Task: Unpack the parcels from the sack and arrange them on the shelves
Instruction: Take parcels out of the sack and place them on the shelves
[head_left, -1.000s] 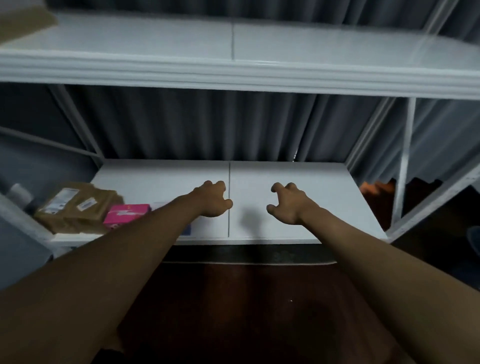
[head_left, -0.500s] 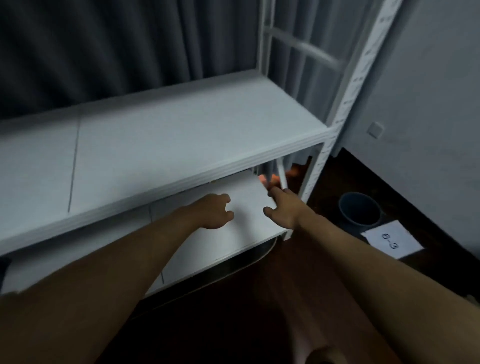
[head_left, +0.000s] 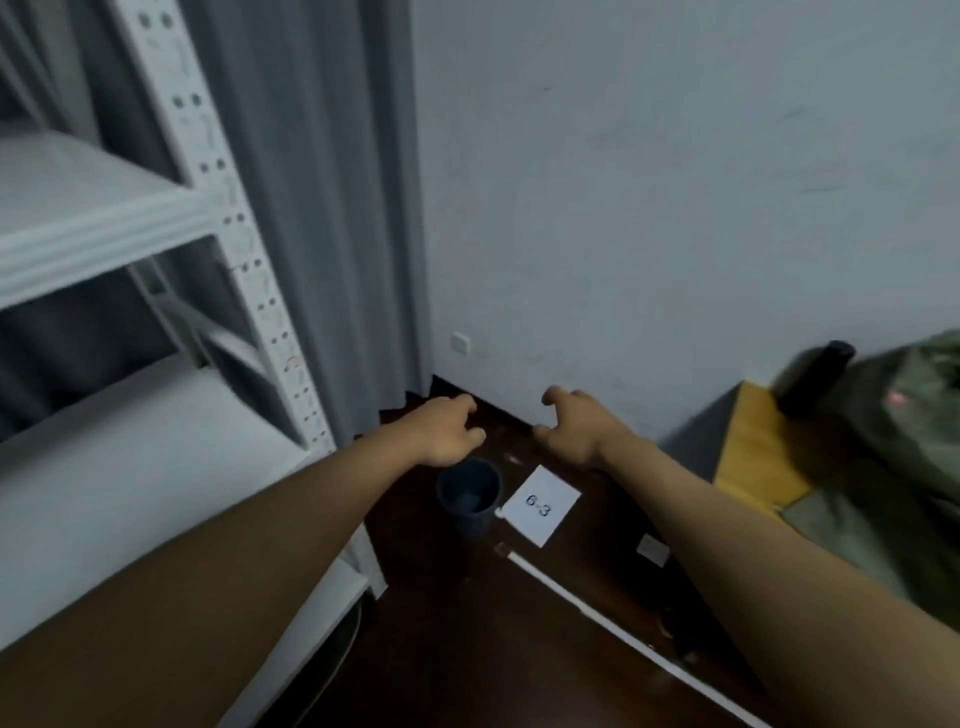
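My left hand (head_left: 449, 428) and my right hand (head_left: 574, 423) are stretched out side by side above the dark floor, fingers loosely curled, holding nothing. The white metal shelving (head_left: 98, 218) stands at the left, with bare boards in view. A greenish sack (head_left: 893, 441) lies at the right edge, beyond my right forearm, partly cut off by the frame. A flat yellow parcel (head_left: 756, 452) lies beside the sack. No other parcel shows here.
A small dark blue bin (head_left: 469, 500) stands on the floor under my left hand. A white sheet marked 6-3 (head_left: 541, 505) lies next to it. A white pole (head_left: 613, 629) lies on the floor. Grey curtain (head_left: 322, 208) and wall fill the back.
The view has swung right, away from the shelf with the brown and pink parcels, to the room's corner and the sack. Both hands stay empty and extended.
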